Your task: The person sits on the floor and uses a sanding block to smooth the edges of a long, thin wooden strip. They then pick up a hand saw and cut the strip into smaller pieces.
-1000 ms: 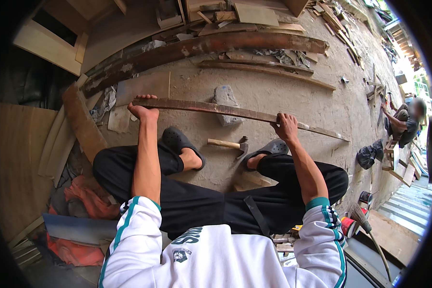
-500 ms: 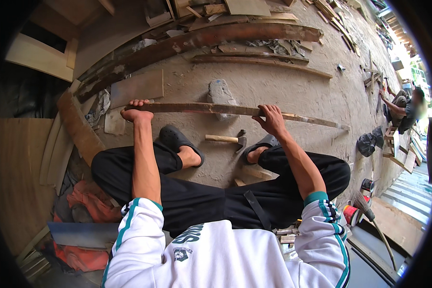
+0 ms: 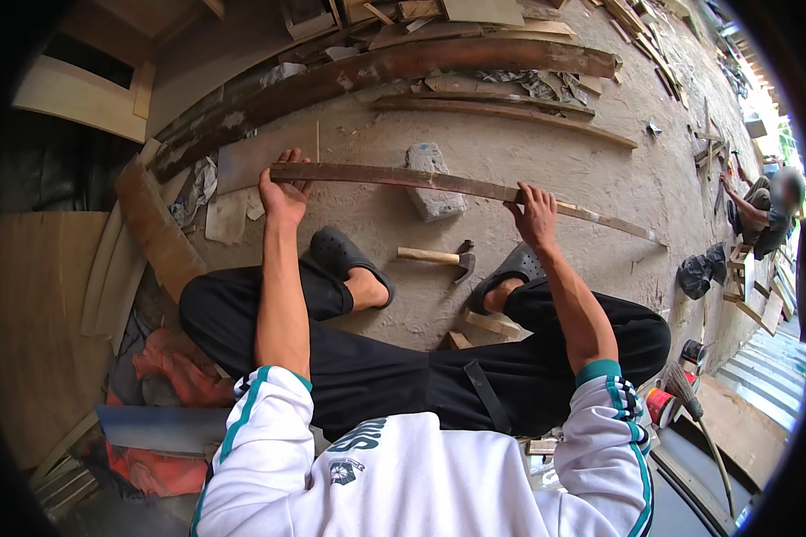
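Note:
I sit on a concrete floor with my legs drawn up, holding a long thin wooden strip [image 3: 421,179] flat in front of me. My left hand [image 3: 282,188] grips its left end. My right hand [image 3: 535,215] grips it right of the middle. The strip rests across a grey stone block [image 3: 432,183]. A claw hammer [image 3: 439,258] with a wooden handle lies on the floor between my black shoes, below the strip.
Long curved planks [image 3: 403,67] and wood offcuts lie beyond the strip. Plywood sheets [image 3: 36,313] and boards stack at my left, red cloth [image 3: 166,358] below them. Another person [image 3: 766,215] crouches at the far right. A black bag [image 3: 697,273] and a broom [image 3: 690,403] sit at my right.
The strip and both hands sit slightly lower and further left in the view; the grips are unchanged.

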A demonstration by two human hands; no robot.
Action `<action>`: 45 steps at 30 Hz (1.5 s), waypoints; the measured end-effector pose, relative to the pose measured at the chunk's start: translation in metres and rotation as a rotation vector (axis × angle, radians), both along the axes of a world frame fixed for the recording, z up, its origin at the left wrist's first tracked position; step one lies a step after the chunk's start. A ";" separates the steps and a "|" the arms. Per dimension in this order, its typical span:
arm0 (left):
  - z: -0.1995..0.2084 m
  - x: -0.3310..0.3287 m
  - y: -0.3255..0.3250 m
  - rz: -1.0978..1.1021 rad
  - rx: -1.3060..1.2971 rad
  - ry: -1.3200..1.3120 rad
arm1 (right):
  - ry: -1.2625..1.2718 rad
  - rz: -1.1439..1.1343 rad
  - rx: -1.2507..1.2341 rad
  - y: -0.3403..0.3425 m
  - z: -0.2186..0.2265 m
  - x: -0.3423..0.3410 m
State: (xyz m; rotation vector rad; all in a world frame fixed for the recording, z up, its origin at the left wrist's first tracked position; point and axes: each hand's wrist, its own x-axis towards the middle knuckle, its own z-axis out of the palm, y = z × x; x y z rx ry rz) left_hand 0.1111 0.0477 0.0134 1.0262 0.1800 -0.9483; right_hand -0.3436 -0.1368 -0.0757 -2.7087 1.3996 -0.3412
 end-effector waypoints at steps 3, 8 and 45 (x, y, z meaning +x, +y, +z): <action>-0.004 -0.004 -0.003 -0.097 -0.005 -0.042 | -0.044 -0.024 0.010 -0.009 0.002 -0.008; 0.018 -0.020 -0.017 0.059 -0.006 -0.157 | -0.095 -0.081 -0.011 -0.019 0.010 -0.016; 0.032 -0.021 -0.009 0.274 -0.026 -0.655 | -0.294 0.466 0.620 0.052 0.171 0.306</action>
